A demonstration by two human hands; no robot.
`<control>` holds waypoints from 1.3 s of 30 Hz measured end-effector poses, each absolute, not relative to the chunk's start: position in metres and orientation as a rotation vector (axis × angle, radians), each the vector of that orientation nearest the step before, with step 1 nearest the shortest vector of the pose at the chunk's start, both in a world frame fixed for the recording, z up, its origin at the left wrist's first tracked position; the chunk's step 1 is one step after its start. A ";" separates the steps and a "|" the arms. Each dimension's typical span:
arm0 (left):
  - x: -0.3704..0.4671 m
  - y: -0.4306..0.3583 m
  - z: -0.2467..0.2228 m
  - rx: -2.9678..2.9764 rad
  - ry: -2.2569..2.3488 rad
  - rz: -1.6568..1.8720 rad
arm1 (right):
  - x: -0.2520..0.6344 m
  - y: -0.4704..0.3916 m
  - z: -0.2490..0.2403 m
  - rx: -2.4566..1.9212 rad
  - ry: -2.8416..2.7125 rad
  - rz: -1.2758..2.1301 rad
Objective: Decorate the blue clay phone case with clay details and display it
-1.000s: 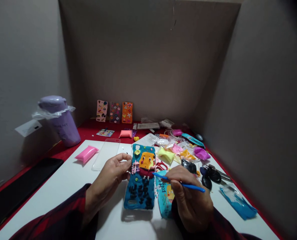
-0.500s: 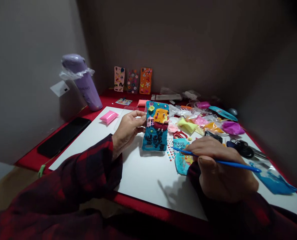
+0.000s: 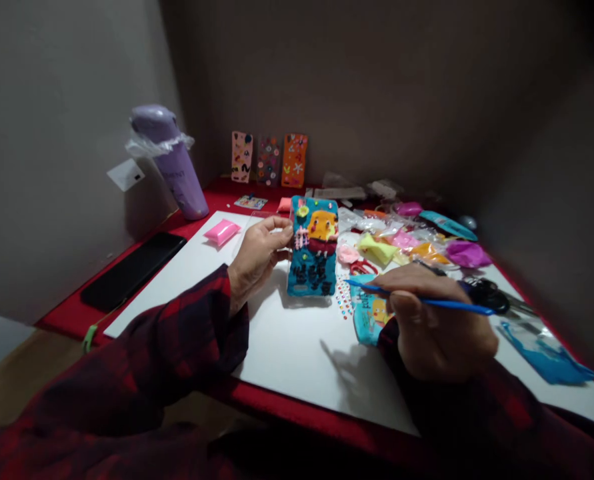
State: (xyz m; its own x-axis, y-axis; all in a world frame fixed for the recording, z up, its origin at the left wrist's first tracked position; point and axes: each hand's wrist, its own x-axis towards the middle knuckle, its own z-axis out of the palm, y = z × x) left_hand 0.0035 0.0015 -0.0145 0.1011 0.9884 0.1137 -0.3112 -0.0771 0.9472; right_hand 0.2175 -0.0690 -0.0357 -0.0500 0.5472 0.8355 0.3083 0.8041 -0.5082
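Between the thumb and fingers of my left hand (image 3: pixel 261 257) is a phone case (image 3: pixel 313 263), gripped by its left edge and held upright above the white board. Blue clay covers it, with a yellow-orange figure, dark red and pink pieces, small gems and black lettering. My right hand (image 3: pixel 441 320) is closed around a blue pointed modelling tool (image 3: pixel 457 306). The tool's tip is just right of the case's lower right side, apart from it. Beneath the tip lie a sheet of coloured gems (image 3: pixel 345 300) and a blue printed packet (image 3: pixel 367 313), partly behind my right hand.
A purple bottle (image 3: pixel 179 170) and a black phone (image 3: pixel 134 270) stand and lie on the left. A pink packet (image 3: pixel 221 232) rests on the white board (image 3: pixel 287 360). Decorated cases (image 3: pixel 294 160) lean at the back. Clay packets (image 3: pixel 427 252), red scissors (image 3: pixel 363 267) and a blue pouch (image 3: pixel 547 353) occupy the right.
My right hand has moved slightly left and up with the tool. My left hand and the case shift only slightly, along with the whole view.
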 end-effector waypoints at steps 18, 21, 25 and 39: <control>0.011 -0.007 -0.019 1.148 0.789 1.070 | 0.207 -0.060 -0.027 -0.714 -1.601 0.191; 0.010 -0.006 -0.022 1.156 0.773 1.050 | 0.207 -0.058 -0.027 -0.733 -1.601 0.177; 0.010 -0.007 -0.020 1.148 0.777 1.043 | 0.206 -0.057 -0.029 -0.746 -1.608 0.170; 0.011 -0.007 -0.017 1.171 0.789 1.030 | 0.207 -0.056 -0.035 -0.795 -1.606 0.196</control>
